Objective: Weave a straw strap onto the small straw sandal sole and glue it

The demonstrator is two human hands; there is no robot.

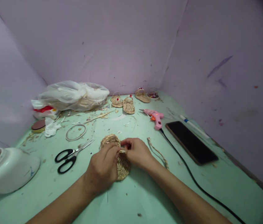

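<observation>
A woven straw sole (119, 155) lies on the green table (145, 199) in front of me. My left hand (103, 169) curls over its left side, fingers closed on the weave. My right hand (137, 152) pinches the sole's right edge with thumb and fingers pressed together. A braided straw cord (158, 152) trails off to the right of my right hand.
Black-handled scissors (69, 155) and a wire ring (76, 132) lie at left. A pink glue gun (155, 117) with its black cable (192, 177), a phone (191, 142) and a pen (193, 126) sit at right. Finished straw sandals (124, 104), a plastic bag (74, 95) and a white container (5, 169) stand around.
</observation>
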